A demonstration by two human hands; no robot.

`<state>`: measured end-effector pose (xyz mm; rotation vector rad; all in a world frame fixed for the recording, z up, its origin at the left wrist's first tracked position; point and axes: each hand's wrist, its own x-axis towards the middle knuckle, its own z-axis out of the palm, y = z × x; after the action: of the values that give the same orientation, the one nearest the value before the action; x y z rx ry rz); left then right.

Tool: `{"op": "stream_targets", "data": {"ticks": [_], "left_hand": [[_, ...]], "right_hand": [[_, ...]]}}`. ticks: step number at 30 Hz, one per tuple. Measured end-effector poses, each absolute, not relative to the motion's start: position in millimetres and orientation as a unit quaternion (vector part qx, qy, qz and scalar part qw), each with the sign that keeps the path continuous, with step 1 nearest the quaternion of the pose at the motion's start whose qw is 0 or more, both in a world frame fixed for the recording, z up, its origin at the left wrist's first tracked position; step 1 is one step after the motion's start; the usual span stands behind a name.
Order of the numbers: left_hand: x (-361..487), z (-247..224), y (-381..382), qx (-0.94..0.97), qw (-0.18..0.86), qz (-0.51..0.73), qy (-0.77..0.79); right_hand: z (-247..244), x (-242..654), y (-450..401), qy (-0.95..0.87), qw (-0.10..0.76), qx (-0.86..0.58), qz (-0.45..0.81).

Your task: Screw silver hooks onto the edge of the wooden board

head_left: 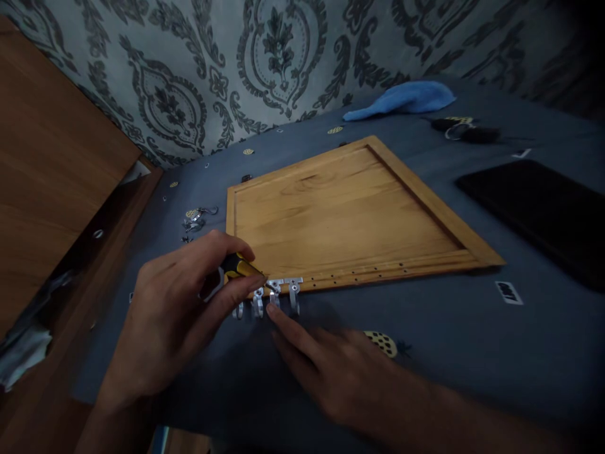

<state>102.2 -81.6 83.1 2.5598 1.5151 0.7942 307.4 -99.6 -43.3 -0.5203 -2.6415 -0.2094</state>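
A framed wooden panel lies flat on a dark blue cloth. Several silver metal hooks sit in a row along its near edge, at the left end, and small dark holes run on to the right of them. My left hand is closed around a yellow and black screwdriver, whose tip meets one of the hooks. The index fingertip of my right hand touches that same hook from the near side; the other fingers are partly tucked beneath.
Loose silver hooks lie left of the panel. Behind it is a blue cloth, with a black-handled object nearby. At the right rests a dark flat object. A wooden cabinet stands at the left.
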Motion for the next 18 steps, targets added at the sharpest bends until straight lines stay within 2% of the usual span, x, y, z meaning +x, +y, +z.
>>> {"op": "stream_targets", "data": {"ticks": [18], "left_hand": [[100.0,83.9,-81.1,0.81,0.057,0.255,0.526]], "right_hand": [[-40.0,308.6,-98.7,-0.955,0.219,-0.186,-0.068]]}}
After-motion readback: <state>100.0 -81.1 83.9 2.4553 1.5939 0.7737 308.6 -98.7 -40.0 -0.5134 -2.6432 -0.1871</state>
